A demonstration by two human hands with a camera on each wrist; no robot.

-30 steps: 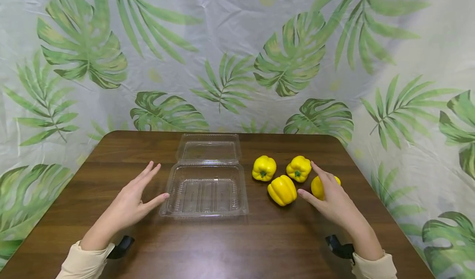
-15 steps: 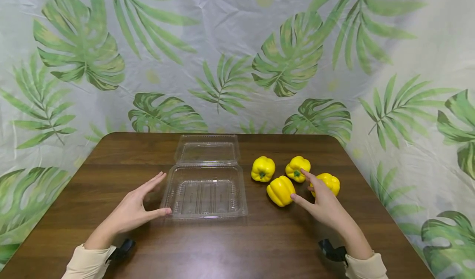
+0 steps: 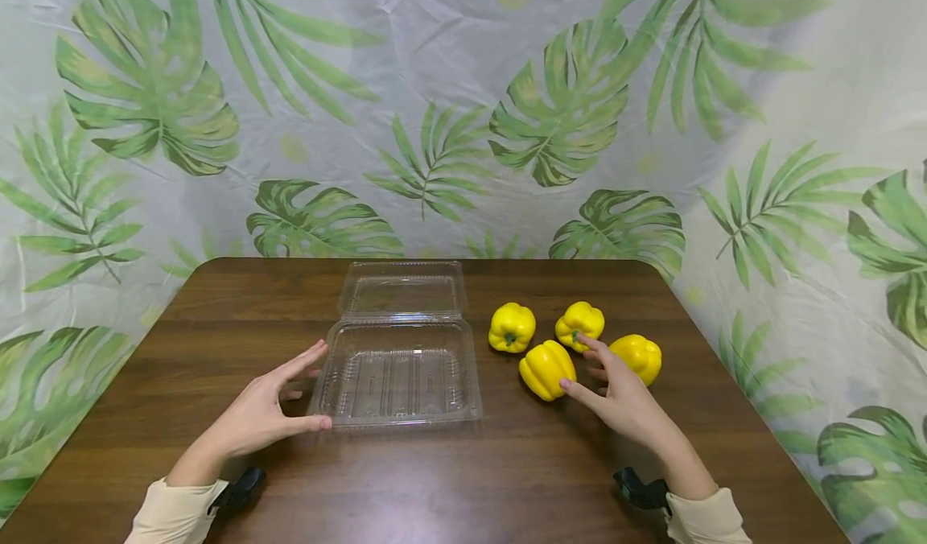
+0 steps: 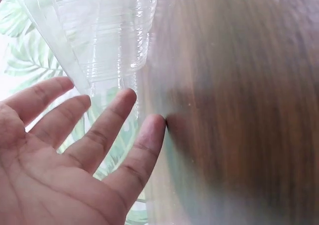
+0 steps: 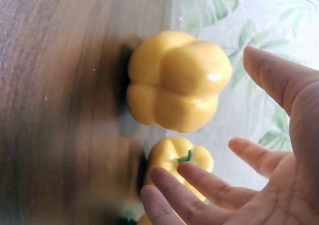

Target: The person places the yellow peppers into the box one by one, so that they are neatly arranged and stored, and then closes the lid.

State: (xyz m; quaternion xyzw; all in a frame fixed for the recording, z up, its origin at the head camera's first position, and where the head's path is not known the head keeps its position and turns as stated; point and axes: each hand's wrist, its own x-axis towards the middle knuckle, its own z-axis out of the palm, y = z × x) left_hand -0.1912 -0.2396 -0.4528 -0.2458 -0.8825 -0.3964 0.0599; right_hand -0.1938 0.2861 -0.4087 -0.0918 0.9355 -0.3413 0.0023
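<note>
As right hand [image 3: 619, 399] approaches nearest yellow bell pepper [image 3: 545, 369], left hand [image 3: 261, 417] comes beside clear clamshell container [image 3: 398, 383]; fingers [image 4: 98, 135] of both spread, nothing gripped yet.

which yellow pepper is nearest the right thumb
The frontmost yellow pepper: in the head view the right thumb overlaps its edge; the other three lie farther back.
</note>
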